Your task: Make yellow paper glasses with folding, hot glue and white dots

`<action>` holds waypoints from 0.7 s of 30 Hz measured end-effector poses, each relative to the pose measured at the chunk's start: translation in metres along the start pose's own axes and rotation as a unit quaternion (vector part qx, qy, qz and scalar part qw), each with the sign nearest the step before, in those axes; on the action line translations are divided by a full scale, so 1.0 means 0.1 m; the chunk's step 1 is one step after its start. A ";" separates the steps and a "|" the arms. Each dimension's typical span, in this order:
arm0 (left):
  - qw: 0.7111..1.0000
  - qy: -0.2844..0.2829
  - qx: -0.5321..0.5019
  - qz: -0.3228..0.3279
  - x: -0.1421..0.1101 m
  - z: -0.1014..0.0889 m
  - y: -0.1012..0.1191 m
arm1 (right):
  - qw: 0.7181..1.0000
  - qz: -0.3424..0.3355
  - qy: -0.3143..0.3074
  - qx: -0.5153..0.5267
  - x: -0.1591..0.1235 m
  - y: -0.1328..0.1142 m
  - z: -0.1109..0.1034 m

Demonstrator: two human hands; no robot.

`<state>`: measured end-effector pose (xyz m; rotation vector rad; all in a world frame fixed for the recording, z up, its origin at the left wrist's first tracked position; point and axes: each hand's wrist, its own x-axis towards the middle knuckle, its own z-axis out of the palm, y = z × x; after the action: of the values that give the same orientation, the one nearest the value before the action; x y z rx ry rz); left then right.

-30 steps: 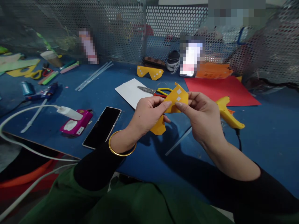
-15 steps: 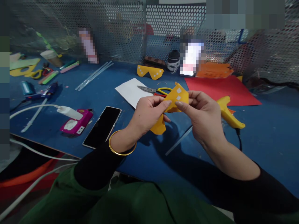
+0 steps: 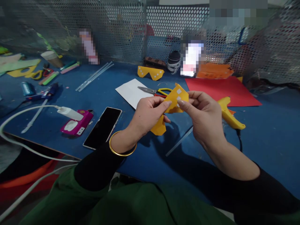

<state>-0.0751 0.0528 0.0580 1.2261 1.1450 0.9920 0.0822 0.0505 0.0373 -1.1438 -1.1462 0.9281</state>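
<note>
Above the blue table (image 3: pixel 269 134): the yellow cutout (image 3: pixel 173 97) is held up between both hands, nearer the wearer than the scissors (image 3: pixel 153 91).
Left hand (image 3: pixel 147 115): pinched on the cutout's middle, thumb on top; a light, steady grip there should avoid creasing it.
Right hand (image 3: pixel 206 115): gripping the far end, thumb at the white squares (image 3: pixel 179 91), fingers behind as backing.
Squares: pressing straight down, without sliding, would likely hold them true; smoothing corners last seems wise.
Twin cutout (image 3: pixel 150 69): farther back, squares on both lobes; handy for comparing spacing.
Glue gun (image 3: pixel 231 117): beside the right hand; the wrist should stay clear.
</note>
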 end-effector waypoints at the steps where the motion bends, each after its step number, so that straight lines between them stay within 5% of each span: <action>1: 1.000 -0.002 -0.002 0.002 0.00 0.00 0.00 | 1.000 0.005 0.000 0.004 0.00 0.00 0.00; 7: 1.000 -0.002 -0.004 -0.007 -0.01 -0.01 0.01 | 1.000 -0.001 0.010 0.000 0.01 0.01 -0.01; 15: 1.000 0.005 -0.017 -0.019 0.02 -0.05 0.03 | 0.988 -0.109 0.097 0.045 0.14 -0.11 -0.14; 21: 0.999 0.006 -0.024 -0.028 0.02 -0.07 0.07 | 0.993 -0.108 0.033 0.032 0.15 -0.13 -0.20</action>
<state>-0.0816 0.0564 0.0647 1.1438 1.1532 0.9809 0.1046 0.0586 0.0526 -0.9692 -1.1524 0.7493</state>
